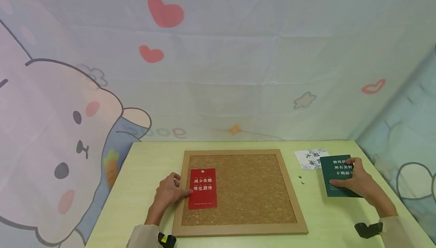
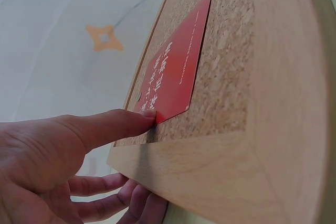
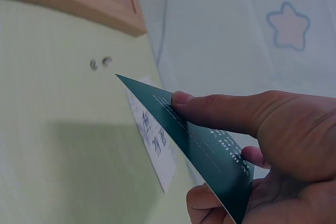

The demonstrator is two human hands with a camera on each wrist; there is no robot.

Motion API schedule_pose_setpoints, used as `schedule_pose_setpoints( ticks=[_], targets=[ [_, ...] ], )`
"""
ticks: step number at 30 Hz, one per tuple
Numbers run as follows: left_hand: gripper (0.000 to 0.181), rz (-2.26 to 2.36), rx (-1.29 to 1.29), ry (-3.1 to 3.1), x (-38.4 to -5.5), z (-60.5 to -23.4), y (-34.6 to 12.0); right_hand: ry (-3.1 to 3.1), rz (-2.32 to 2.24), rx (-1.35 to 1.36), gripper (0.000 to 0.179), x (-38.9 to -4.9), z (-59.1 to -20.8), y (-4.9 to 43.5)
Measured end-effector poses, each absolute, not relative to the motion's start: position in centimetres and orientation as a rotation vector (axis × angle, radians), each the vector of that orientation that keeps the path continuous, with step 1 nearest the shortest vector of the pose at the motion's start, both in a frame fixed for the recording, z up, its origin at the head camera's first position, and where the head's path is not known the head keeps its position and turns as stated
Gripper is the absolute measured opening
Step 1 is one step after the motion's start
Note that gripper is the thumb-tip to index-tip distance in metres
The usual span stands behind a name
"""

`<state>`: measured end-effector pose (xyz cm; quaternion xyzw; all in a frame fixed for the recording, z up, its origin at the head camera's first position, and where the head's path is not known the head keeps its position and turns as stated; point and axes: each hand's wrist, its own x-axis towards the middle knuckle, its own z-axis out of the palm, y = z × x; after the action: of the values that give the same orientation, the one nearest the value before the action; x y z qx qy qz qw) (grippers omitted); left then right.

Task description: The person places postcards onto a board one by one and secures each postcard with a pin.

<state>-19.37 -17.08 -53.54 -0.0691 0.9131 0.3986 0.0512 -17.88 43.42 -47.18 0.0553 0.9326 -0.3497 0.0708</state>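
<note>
A red card (image 1: 202,195) with white lettering lies on the left part of a wood-framed cork board (image 1: 252,191); a small pale round spot shows at its top. My left hand (image 1: 170,191) is at the board's left side: the thumb rests on the card's edge, and the other fingers curl against the outside of the frame (image 2: 199,166). Over the table's right side, my right hand (image 1: 361,182) holds a dark green card (image 3: 205,140) with white lettering, thumb on its face and fingers behind. The green card is tilted and overlaps a white card (image 1: 304,160) in the head view.
Two small shiny metal pieces (image 1: 301,180) lie on the pale yellow table (image 1: 143,157), between the board and the green card. A printed cloth (image 1: 218,70) with hearts and a cartoon animal hangs behind the table and along its sides.
</note>
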Motion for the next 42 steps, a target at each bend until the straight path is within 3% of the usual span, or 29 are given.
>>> schedule_pose_setpoints(
  ticks=[15, 31, 42],
  targets=[
    [0.064, 1.214, -0.216, 2.779, -19.3, -53.4, -16.9, 2.742, -1.215, 0.049, 0.106, -20.5, -46.9, 35.4],
    [0.063, 1.223, -0.205, 2.786, -19.2, -53.3, -16.9, 2.584, -1.405, 0.026, 0.103, -22.0, -49.4, 27.4],
    [0.063, 1.225, -0.220, 2.773, -19.1, -53.3, -16.7, 2.562, -1.474, -0.023, 0.091, -22.2, -51.2, 22.8]
  ],
)
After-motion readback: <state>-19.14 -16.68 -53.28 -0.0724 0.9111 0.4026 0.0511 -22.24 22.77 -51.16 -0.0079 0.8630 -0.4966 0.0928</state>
